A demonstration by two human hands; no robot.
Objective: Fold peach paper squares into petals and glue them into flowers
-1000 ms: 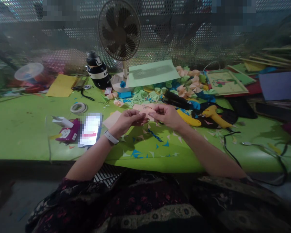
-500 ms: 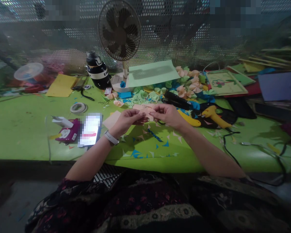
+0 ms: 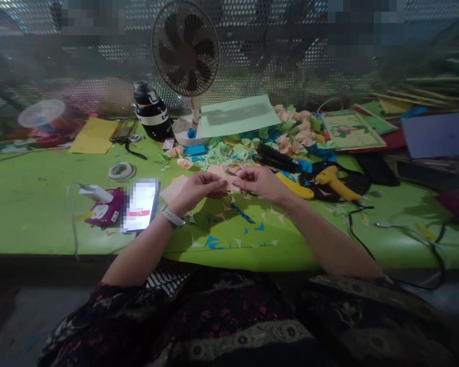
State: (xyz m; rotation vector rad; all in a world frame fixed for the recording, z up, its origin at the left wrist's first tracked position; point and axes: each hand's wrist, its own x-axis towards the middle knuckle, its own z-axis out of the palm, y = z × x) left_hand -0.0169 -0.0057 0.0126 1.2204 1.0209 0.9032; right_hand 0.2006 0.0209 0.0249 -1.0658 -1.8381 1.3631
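Note:
Over the middle of the green table, my left hand (image 3: 204,184) is closed, thumb pressed to fingers. Opposite it, my right hand (image 3: 259,183) pinches in the same way, its fingertips a short gap away. Both seem to grip a small piece of pale pink paper, mostly hidden by the fingers. Just behind the fingertips shows more pink paper (image 3: 217,171). Left of my left hand lies a pale pink sheet (image 3: 173,188). Small blue paper scraps (image 3: 213,242) and pink offcuts are scattered below my hands.
Behind my hands are green paper shreds (image 3: 224,152) and folded paper flowers (image 3: 304,133). A black stapler-like tool (image 3: 277,158), yellow cutter (image 3: 296,186) and yellow glue gun (image 3: 336,182) lie to the right. Leftward are a phone (image 3: 141,206), tape roll (image 3: 121,171) and purple device (image 3: 105,209). A fan (image 3: 185,51) stands behind.
My fingertips have drawn slightly apart and their grip has shifted, with less of the pink paper showing between them. The whole view has moved slightly.

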